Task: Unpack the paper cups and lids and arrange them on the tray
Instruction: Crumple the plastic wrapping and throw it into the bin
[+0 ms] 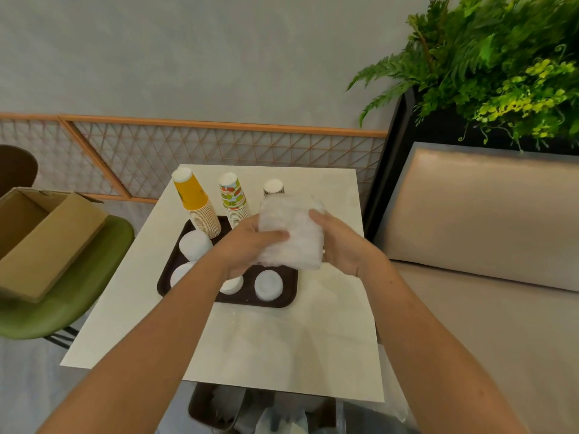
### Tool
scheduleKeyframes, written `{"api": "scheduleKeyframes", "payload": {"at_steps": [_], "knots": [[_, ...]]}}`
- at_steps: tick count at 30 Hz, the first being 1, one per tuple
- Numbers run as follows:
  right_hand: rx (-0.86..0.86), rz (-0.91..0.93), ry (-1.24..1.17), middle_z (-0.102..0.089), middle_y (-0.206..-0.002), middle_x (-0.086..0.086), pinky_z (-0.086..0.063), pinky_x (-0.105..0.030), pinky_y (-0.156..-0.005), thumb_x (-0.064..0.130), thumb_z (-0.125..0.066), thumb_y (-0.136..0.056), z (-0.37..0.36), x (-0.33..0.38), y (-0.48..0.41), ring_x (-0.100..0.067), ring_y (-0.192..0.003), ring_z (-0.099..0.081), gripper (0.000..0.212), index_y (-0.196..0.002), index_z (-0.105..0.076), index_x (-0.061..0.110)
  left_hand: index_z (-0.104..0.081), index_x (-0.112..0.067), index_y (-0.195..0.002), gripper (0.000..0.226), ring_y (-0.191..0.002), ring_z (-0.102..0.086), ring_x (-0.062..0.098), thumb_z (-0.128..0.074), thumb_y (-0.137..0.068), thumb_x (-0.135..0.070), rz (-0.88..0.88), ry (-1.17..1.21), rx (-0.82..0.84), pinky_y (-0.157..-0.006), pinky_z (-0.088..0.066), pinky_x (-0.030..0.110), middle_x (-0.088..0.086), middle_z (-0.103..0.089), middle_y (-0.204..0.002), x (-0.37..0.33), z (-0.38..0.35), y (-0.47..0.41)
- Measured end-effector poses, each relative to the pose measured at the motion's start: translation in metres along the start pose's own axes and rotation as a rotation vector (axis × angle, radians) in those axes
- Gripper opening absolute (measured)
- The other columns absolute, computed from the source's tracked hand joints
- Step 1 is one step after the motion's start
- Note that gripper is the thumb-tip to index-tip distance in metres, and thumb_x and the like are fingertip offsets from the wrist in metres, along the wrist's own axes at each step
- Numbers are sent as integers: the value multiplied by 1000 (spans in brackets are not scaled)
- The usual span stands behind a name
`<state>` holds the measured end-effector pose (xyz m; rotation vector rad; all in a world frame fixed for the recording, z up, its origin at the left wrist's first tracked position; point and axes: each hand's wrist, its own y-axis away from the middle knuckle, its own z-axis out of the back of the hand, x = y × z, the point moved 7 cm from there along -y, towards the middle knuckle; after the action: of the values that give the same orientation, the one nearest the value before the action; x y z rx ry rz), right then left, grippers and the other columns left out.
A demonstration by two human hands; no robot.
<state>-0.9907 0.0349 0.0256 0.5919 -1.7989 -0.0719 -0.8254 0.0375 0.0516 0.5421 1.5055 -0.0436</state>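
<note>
Fingers [275,235] of your left hand [247,249] curl round the near-left side of the wrapped pack of lids [293,238], with the thumb lying across its front. Your right hand [343,249] grips the pack's right side, thumb up at the top edge. Between both hands you hold the pack in the air above the far right part of the tray [289,300], slightly tilted. Its clear wrap is crinkled and blurred, so you cannot tell whether it is torn open.

Below your hands, the dark tray lies on the tabletop [282,346], nearer its far edge than its near one. On the tray there is one lid stack [195,245] at the left side and a second lid stack [179,275] at the near left corner, partly behind your left forearm. A third lid stack [232,286] shows under your left wrist, and a fourth lid stack [268,285] sits towards the near right corner.

Along the tray's far edge stand upturned cups: the yellow cups [195,205] at the far left corner and the fruit-print cups [233,200] just beside them. A third cup stack [273,187] is mostly hidden behind the pack.

Beyond the tabletop's left edge an open cardboard box [47,242] rests on a green chair [81,296], and a beige bench [485,220] runs along the right edge
</note>
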Motion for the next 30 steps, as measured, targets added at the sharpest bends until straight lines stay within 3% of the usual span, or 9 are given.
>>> {"api": "scheduleKeyframes", "payload": {"at_steps": [2, 4, 6, 9, 13, 17, 21, 25, 30], "knots": [[47, 16, 5, -72, -127, -8, -58, -44, -94, 31, -72, -95, -8, -15, 3, -24, -116, -69, 46, -137, -61, 17, -65, -21, -132, 35, -100, -74, 21, -67, -99, -9, -18, -30, 18, -70, -59, 37, 3, -77, -116, 5, -5, 0], [5, 70, -43, -74, -113, -12, -60, -33, -67, 7, -63, -99, -12, -17, 4, -21, -93, -74, 36, -135, -60, 5, -65, -25, -127, 31, -88, -71, 13, -61, -103, -6, -41, -46, 23, -60, -53, 28, -3, -78, -103, 5, -9, 1], [1, 98, -156, -72, -96, -11, -46, -24, -43, -1, -57, -100, -16, -18, 6, -17, -64, -66, 33, -134, -59, 1, -64, -20, -116, 27, -67, -66, 3, -51, -105, 2, -56, -15, 57, -52, -48, 17, -8, -76, -81, 0, -15, 4], [5, 147, -194, -65, -72, -5, -33, -17, -36, -4, -48, -104, -19, -19, 9, -9, -46, -51, 30, -105, -75, 8, -62, -8, -100, 31, -53, -58, 1, -41, -103, 14, -5, 56, 95, -47, -44, 12, -7, -66, -64, 2, -17, 4], [40, 234, -162, -59, -59, 0, -24, -17, -37, -8, -44, -103, -22, -15, 10, -6, -41, -39, 53, -72, -81, 16, -73, -7, -101, 28, -68, -68, 14, -55, -95, 12, 108, 256, 158, -55, -54, 19, 8, -72, -88, 12, -4, 8], [39, 297, 94, -66, -68, 2, -33, -17, -42, -17, -50, -95, -17, 2, 11, -12, -52, -52, 46, -71, -78, 9, -80, -9, -109, 46, -106, -71, 45, -90, -71, -33, 279, 445, 300, -84, -65, 44, 23, -67, -129, 18, 10, 16], [107, 318, 341, -67, -84, 1, -49, -26, -62, -22, -58, -85, -19, 20, 10, -7, -79, -63, 47, -78, -84, 16, -81, -8, -95, 26, -96, -75, 22, -79, -82, -30, 226, -6, 211, -76, -62, 31, 10, -76, -109, 2, 14, 7], [405, 9, 215, -61, -128, -14, -55, -47, -90, -2, -52, -95, -10, 20, 16, -32, -112, -62, 35, -102, -83, 13, -84, -12, -86, 9, -85, -68, 10, -86, -78, -15, 75, -389, 197, -73, -53, 18, 5, -76, -90, -27, 16, 8], [415, -155, 494, -66, -129, -19, -58, -44, -90, 33, -66, -99, -15, 26, 16, -29, -103, -65, 31, -100, -82, 7, -85, -32, -87, 11, -98, -65, 8, -91, -78, -29, -13, -776, 187, -82, -47, 22, -14, -77, -94, -44, 14, 1]]}}
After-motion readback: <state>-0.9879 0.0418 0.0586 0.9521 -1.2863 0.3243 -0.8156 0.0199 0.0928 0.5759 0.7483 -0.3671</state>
